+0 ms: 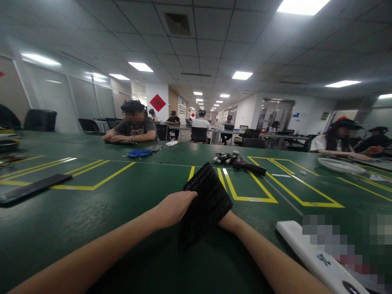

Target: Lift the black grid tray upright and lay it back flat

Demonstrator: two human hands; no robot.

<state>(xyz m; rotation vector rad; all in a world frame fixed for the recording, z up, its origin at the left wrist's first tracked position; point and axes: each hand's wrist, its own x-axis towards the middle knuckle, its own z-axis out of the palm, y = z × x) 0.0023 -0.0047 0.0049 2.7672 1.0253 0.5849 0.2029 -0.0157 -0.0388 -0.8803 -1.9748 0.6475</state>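
Observation:
A thin black rectangular panel point(210, 200) with a grid of shallow squares is held tilted above the green table, in front of me. My left hand point(177, 206) is closed on its left edge, thumb lying along the near face. Behind the lower right side of the panel is my right hand point(228, 220), against its back; the panel hides most of its fingers. What the panel belongs to, I cannot make out.
Yellow tape rectangles mark the green table point(122, 216). A long black bar point(33, 190) lies left, a blue item point(139, 153) farther off, and dark cabled tools point(249, 167) beyond the panel. A white strip point(315, 249) is near my right forearm. Several people sit around.

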